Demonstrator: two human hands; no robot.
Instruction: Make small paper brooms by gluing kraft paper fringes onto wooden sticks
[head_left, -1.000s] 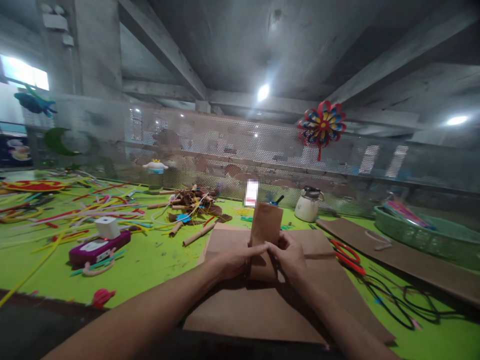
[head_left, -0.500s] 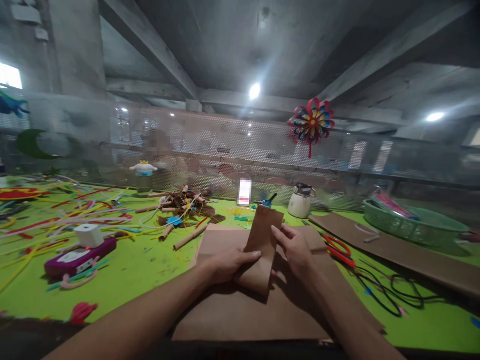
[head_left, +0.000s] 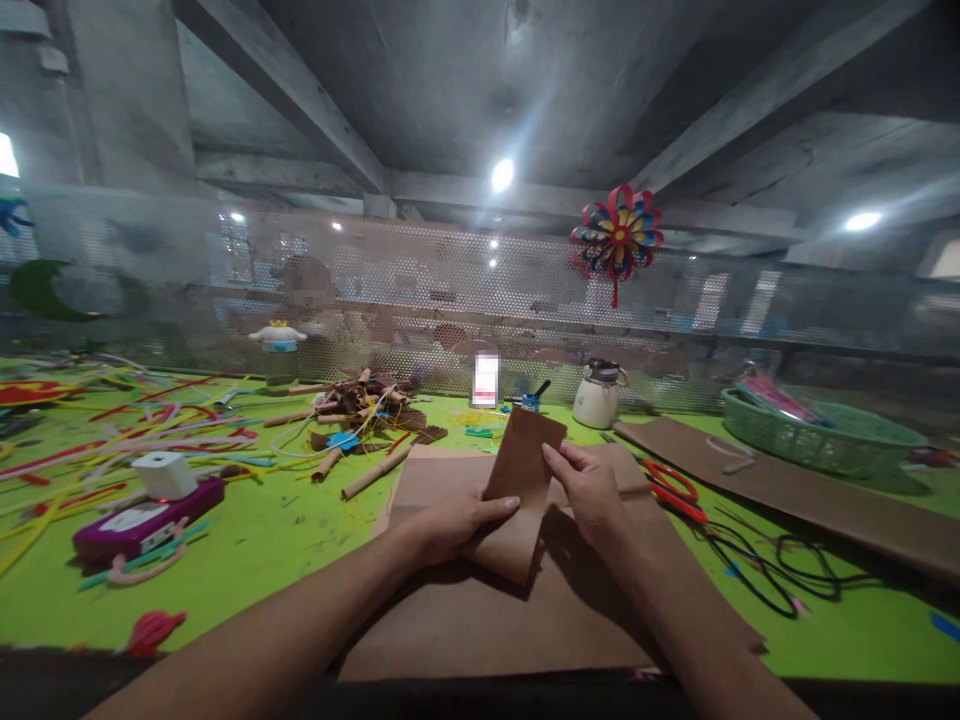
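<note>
A folded strip of brown kraft paper (head_left: 517, 460) is held up and tilted between my hands. My left hand (head_left: 465, 520) grips its left side, thumb across the front and the other fingers hidden behind. At the upper right edge, my right hand (head_left: 589, 485) pinches the strip between thumb and fingers. Below both hands, larger brown paper sheets (head_left: 487, 635) lie flat on the green tabletop (head_left: 277, 560). Red-handled scissors (head_left: 675, 490) rest on the right, near my right forearm.
Rolled paper tubes (head_left: 379, 470) are heaped at the back left, with scattered coloured strips (head_left: 135, 430) further left. A purple power strip (head_left: 150, 520) carries a white charger (head_left: 163, 475). Toward the back stand a phone (head_left: 486, 380), a white jug (head_left: 596, 395) and a green basket (head_left: 825, 435).
Both hands keep their grip on the paper strip, which is nearly unmoved. The whole view has shifted slightly, with things appearing a little further left and up.
</note>
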